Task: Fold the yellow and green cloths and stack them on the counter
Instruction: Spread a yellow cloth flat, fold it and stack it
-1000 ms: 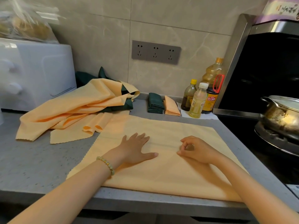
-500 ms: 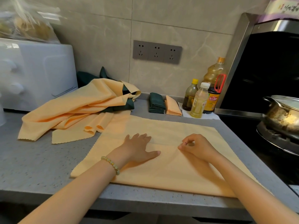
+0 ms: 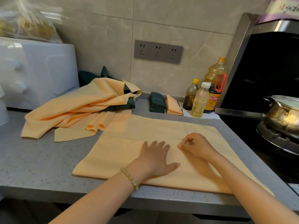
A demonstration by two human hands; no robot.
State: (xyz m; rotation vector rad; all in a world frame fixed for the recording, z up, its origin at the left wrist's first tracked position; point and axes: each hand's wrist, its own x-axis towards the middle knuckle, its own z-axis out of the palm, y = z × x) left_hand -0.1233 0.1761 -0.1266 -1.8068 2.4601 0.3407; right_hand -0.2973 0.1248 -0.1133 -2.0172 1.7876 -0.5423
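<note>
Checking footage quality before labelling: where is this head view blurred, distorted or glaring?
Head view: plastic bag at top left smeared by blur; wide lens bows the counter edge; pot shows glare; left hand, right hand and yellow cloth sharp, evenly lit.

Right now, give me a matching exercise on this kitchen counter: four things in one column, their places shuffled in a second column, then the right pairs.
Column one
A. small folded dark green cloth
B. steel pot
C. left hand
D. clear plastic bottle with white cap

Column two
1. on the black stove at the right
2. flat on the large spread yellow cloth
3. on the white paper sheet
4. beside the small folded yellow cloth

Pairs: A-4, B-1, C-2, D-3.
</note>
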